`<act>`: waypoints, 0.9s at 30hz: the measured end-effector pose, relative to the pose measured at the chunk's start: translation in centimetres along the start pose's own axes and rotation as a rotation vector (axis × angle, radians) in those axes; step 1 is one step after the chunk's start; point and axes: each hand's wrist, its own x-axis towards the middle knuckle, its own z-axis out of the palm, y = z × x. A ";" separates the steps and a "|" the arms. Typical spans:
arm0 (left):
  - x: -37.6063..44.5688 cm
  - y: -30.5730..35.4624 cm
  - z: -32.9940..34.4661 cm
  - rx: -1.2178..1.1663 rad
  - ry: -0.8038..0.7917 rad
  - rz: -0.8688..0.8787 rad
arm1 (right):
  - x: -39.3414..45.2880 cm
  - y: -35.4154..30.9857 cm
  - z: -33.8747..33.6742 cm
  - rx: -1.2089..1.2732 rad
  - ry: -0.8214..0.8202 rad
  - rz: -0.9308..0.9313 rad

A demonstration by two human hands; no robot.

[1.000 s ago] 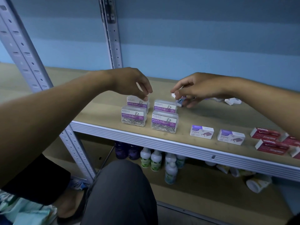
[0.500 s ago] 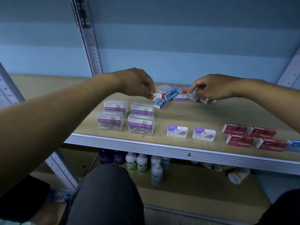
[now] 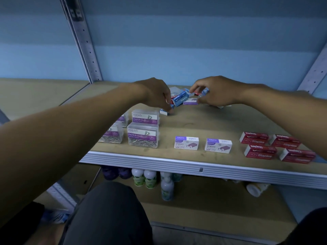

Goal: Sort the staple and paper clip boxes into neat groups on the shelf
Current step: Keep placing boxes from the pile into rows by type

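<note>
On the wooden shelf point(image 3: 203, 124), clear paper clip boxes point(image 3: 143, 137) stand in a two-by-two block at the front left. Two white-and-purple staple boxes point(image 3: 186, 143) lie side by side at the front centre. Several red staple boxes point(image 3: 260, 152) are grouped at the front right. A loose pile of mixed boxes sits at the back centre, with a blue staple box point(image 3: 181, 99) on top and a purple one point(image 3: 190, 102) beside it. My left hand point(image 3: 157, 94) pinches a small blue box point(image 3: 164, 112) at the pile's near edge. My right hand point(image 3: 217, 92) curls over the pile's right side, fingers and thumb around a box there.
The shelf's metal front rail point(image 3: 194, 167) runs across the view. Slotted uprights stand at the back left point(image 3: 83, 41) and back right point(image 3: 316, 71). Small bottles point(image 3: 145, 177) and a tipped white one point(image 3: 256, 189) sit on the lower shelf. My knee point(image 3: 109, 209) is below.
My view has shifted right, bringing the red boxes fully in. My left hand dropped from above the paper clip boxes to the small blue box. My right hand stays on the pile.
</note>
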 end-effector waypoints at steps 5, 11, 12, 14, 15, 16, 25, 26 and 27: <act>1.4 0.2 0.6 0.026 -0.002 -0.033 | 2.0 0.1 1.0 -0.005 0.024 -0.034; 2.4 0.5 1.0 0.013 -0.021 -0.048 | 3.7 -0.1 2.0 0.014 0.036 -0.071; 2.4 0.5 1.0 -0.006 -0.023 -0.052 | 4.0 -0.2 2.2 0.015 0.044 -0.079; 2.5 0.5 1.1 -0.033 -0.020 -0.053 | 4.3 -0.3 2.6 0.014 0.059 -0.091; 2.5 0.5 1.2 -0.035 -0.018 -0.050 | 4.5 -0.3 2.8 0.009 0.072 -0.096; 2.5 0.5 1.3 -0.031 -0.016 -0.046 | 4.6 -0.4 3.0 0.003 0.089 -0.099; 2.3 0.4 1.4 -0.072 0.003 -0.029 | 4.1 -0.6 3.2 0.021 0.233 -0.070; 2.3 0.3 1.3 -0.072 0.004 -0.028 | 3.9 -0.5 3.1 0.032 0.235 -0.061; 2.3 0.3 1.3 -0.071 0.008 -0.025 | 3.7 -0.4 2.9 0.046 0.235 -0.050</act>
